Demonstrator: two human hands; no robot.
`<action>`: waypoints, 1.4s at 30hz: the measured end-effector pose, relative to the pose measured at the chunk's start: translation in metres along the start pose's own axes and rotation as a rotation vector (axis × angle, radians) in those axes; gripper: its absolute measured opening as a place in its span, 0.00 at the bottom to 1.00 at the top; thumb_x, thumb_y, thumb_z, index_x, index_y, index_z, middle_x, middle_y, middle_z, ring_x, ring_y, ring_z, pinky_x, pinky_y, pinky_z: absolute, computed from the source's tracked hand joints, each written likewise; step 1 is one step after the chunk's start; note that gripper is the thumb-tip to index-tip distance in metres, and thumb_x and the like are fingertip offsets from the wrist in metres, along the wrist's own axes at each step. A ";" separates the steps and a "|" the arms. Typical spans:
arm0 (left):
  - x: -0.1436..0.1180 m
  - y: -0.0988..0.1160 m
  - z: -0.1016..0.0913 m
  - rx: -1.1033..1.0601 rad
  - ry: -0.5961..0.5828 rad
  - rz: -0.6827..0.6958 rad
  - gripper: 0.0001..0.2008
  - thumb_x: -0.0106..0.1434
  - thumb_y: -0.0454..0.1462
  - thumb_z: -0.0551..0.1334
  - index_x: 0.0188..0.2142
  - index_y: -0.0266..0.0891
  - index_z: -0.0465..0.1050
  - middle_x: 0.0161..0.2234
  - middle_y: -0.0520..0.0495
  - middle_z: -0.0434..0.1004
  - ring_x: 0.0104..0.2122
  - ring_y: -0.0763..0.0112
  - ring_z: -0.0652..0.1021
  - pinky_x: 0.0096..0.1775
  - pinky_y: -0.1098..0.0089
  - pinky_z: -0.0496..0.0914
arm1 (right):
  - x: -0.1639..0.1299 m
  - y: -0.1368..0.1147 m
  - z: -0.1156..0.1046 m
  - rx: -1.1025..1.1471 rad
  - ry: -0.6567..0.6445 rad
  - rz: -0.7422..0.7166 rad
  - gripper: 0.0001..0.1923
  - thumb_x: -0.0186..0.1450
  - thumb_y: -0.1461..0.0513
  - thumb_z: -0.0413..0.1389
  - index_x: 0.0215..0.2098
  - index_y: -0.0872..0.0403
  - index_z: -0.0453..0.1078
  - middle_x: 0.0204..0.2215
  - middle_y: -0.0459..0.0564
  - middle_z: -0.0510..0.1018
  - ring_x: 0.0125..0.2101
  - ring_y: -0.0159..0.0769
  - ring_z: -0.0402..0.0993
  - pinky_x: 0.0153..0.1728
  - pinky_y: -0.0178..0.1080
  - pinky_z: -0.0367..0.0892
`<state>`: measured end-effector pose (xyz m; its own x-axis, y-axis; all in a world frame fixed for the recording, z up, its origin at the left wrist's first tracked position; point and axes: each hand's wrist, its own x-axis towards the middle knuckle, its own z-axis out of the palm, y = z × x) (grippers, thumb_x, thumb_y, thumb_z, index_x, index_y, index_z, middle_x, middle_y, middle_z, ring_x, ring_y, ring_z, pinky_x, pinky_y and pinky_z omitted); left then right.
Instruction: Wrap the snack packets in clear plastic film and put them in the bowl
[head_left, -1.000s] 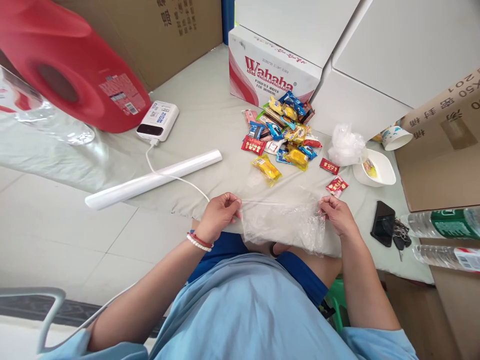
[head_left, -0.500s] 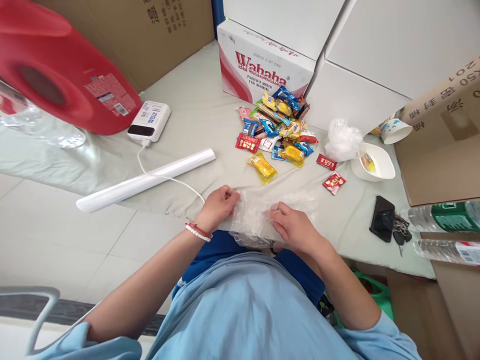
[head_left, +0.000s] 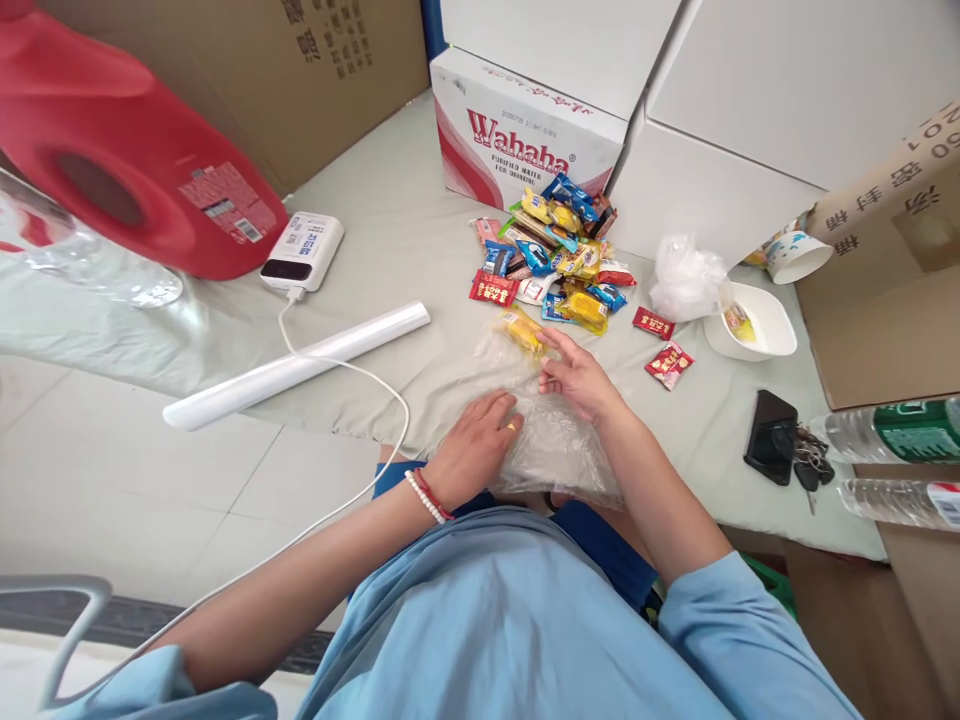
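A clear plastic bag point(head_left: 559, 445) lies crumpled at the near edge of the cloth-covered table, its thin film reaching up towards a yellow snack packet point(head_left: 523, 332). My left hand point(head_left: 476, 445) rests palm down on the left part of the bag, fingers stretched out. My right hand point(head_left: 577, 375) is over the bag's upper right, its index finger extended to the end of the yellow packet and the other fingers partly bent. Whether it touches the packet or only the film is unclear. Behind is a pile of wrapped snacks point(head_left: 559, 260).
Two red packets point(head_left: 670, 365) lie right of the pile, near a white bowl point(head_left: 757, 325) and a bunched plastic bag point(head_left: 686, 275). A phone point(head_left: 771, 437) and keys point(head_left: 812, 460) are farther right. At left are a white tube point(head_left: 300, 365), cable, white device point(head_left: 304, 250) and red jug point(head_left: 150, 150).
My right hand has moved up and away from my body to the yellow packet. My left hand has gone from a pinch on the bag to lying flat, slightly right and lower.
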<state>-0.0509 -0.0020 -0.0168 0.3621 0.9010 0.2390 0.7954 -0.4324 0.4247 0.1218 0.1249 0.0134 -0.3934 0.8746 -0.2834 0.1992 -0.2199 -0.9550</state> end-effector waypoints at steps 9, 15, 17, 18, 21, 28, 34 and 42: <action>0.018 -0.012 0.001 -0.034 0.138 -0.128 0.17 0.74 0.38 0.53 0.56 0.39 0.74 0.63 0.34 0.72 0.66 0.51 0.69 0.65 0.46 0.64 | -0.076 0.045 0.013 -0.700 0.122 -0.539 0.15 0.74 0.62 0.50 0.51 0.50 0.77 0.53 0.57 0.80 0.53 0.46 0.75 0.57 0.53 0.72; 0.015 -0.030 0.010 0.136 -0.004 -0.197 0.27 0.74 0.46 0.55 0.68 0.42 0.64 0.73 0.32 0.56 0.72 0.46 0.60 0.69 0.36 0.47 | -0.136 0.069 -0.011 -0.842 -0.199 -0.518 0.21 0.74 0.63 0.53 0.63 0.48 0.71 0.63 0.57 0.74 0.65 0.46 0.67 0.64 0.58 0.68; 0.011 -0.032 0.011 0.141 -0.023 -0.192 0.29 0.73 0.48 0.56 0.70 0.42 0.62 0.74 0.31 0.53 0.72 0.46 0.58 0.69 0.35 0.44 | -0.140 0.055 -0.031 -0.753 -0.278 -0.451 0.17 0.74 0.61 0.54 0.59 0.47 0.74 0.59 0.55 0.78 0.62 0.45 0.72 0.61 0.54 0.71; 0.009 -0.032 0.011 0.137 -0.024 -0.193 0.29 0.73 0.48 0.56 0.70 0.42 0.62 0.74 0.31 0.52 0.73 0.45 0.58 0.69 0.34 0.43 | -0.137 0.046 -0.043 -0.717 -0.272 -0.412 0.15 0.74 0.60 0.54 0.56 0.46 0.76 0.56 0.55 0.80 0.59 0.44 0.75 0.59 0.52 0.73; 0.009 -0.030 0.010 0.117 -0.021 -0.195 0.30 0.73 0.49 0.56 0.70 0.42 0.61 0.74 0.32 0.52 0.73 0.45 0.57 0.69 0.33 0.40 | -0.100 0.015 -0.075 -0.738 -0.020 -0.319 0.13 0.75 0.57 0.53 0.50 0.47 0.78 0.49 0.53 0.83 0.50 0.43 0.80 0.53 0.50 0.75; 0.010 -0.032 0.010 0.084 -0.019 -0.203 0.30 0.72 0.48 0.58 0.70 0.43 0.62 0.74 0.34 0.53 0.73 0.45 0.58 0.69 0.32 0.40 | 0.062 -0.015 -0.094 -1.112 0.289 -0.331 0.31 0.64 0.54 0.61 0.63 0.56 0.70 0.59 0.64 0.75 0.59 0.56 0.68 0.61 0.59 0.65; 0.009 -0.032 0.008 0.095 -0.027 -0.211 0.32 0.71 0.55 0.57 0.69 0.45 0.64 0.74 0.35 0.54 0.73 0.46 0.58 0.69 0.32 0.39 | 0.076 -0.025 -0.092 -1.161 0.380 -0.339 0.25 0.65 0.54 0.59 0.57 0.58 0.74 0.51 0.63 0.79 0.54 0.57 0.69 0.58 0.60 0.65; 0.009 -0.031 0.008 0.197 -0.064 -0.210 0.32 0.74 0.54 0.52 0.71 0.44 0.60 0.74 0.38 0.52 0.73 0.47 0.56 0.69 0.32 0.40 | -0.075 -0.057 -0.050 -0.930 0.128 -0.648 0.24 0.68 0.55 0.63 0.60 0.46 0.68 0.52 0.54 0.77 0.55 0.49 0.73 0.57 0.54 0.69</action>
<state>-0.0679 0.0196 -0.0350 0.2048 0.9731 0.1058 0.9329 -0.2268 0.2799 0.1845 0.0931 0.0939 -0.5806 0.7563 0.3014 0.6011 0.6479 -0.4679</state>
